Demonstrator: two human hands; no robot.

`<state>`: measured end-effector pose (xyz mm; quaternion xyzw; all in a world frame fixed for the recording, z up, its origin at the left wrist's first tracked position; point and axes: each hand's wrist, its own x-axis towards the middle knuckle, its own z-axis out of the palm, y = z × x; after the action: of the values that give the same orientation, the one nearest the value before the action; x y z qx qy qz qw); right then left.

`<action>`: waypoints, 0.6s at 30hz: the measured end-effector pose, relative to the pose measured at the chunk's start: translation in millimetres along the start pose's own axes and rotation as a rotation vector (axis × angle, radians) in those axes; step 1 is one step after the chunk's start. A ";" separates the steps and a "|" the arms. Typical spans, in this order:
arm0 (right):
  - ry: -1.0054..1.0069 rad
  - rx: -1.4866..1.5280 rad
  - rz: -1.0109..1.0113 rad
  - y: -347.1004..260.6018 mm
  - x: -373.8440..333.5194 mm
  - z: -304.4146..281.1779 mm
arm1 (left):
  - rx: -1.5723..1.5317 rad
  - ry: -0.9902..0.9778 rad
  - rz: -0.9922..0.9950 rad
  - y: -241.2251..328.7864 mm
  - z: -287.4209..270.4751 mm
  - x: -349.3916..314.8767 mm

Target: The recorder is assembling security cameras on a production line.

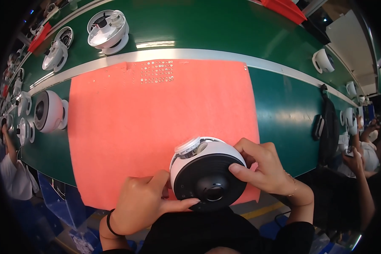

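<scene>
A round white device with a black front, a dome camera by its look [211, 180], is held between my two hands over the near edge of a pink foam mat [122, 114]. My left hand [144, 199] grips its left side, with the thumb lying on the lower rim of the black face. At the upper right, my right hand [260, 167] clasps the white shell, thumb pressed on the black face. The lens bulge points toward me. On the far side a white ring-shaped part stands out from the shell. The fingers behind the shell are partly hidden.
Small screws [156, 71] stand in rows at the mat's far edge. A similar white unit [51, 111] sits left of the mat. Beyond a metal rail, an opened unit [109, 31] and a red bin [283, 10] rest on the green surface. Co-workers sit at both sides.
</scene>
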<state>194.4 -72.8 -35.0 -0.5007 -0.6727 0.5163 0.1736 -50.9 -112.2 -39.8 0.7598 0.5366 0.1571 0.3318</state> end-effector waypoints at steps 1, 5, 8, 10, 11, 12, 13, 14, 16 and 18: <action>0.096 -0.130 -0.159 0.2 3.4 1.5 | 0.003 0.006 -0.005 -1.0 -1.4 0.9; 0.041 -0.309 -0.176 6.2 13.7 0.2 | -0.011 -0.015 0.019 -5.4 -6.1 7.7; 0.073 -0.504 -0.292 8.3 19.8 -2.1 | 0.021 -0.052 0.018 -6.9 -6.6 10.2; 0.054 -0.626 -0.318 7.5 23.0 -3.5 | 0.034 -0.059 0.017 -7.9 -5.0 10.8; 0.049 -0.627 -0.318 8.8 24.4 -3.9 | 0.032 -0.061 0.011 -7.4 -4.9 10.6; 0.068 -0.659 -0.361 11.4 26.0 -4.1 | 0.029 -0.064 0.004 -7.3 -4.2 10.3; 0.085 -0.692 -0.403 13.7 26.9 -3.8 | 0.025 -0.062 0.001 -7.7 -3.0 10.3; 0.081 -0.693 -0.403 14.9 27.4 -3.0 | 0.018 -0.030 0.013 -7.9 -2.5 10.4; 0.107 -0.720 -0.414 16.1 27.1 -1.5 | 0.008 0.004 0.022 -7.9 -2.5 10.4; 0.056 -0.699 -0.346 10.0 25.7 -0.7 | 0.024 -0.038 0.021 -8.7 -4.2 8.8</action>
<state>188.6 -50.8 -50.6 -0.4226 -0.8776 0.2052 0.0952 -56.2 -100.9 -43.6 0.7722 0.5239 0.1399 0.3311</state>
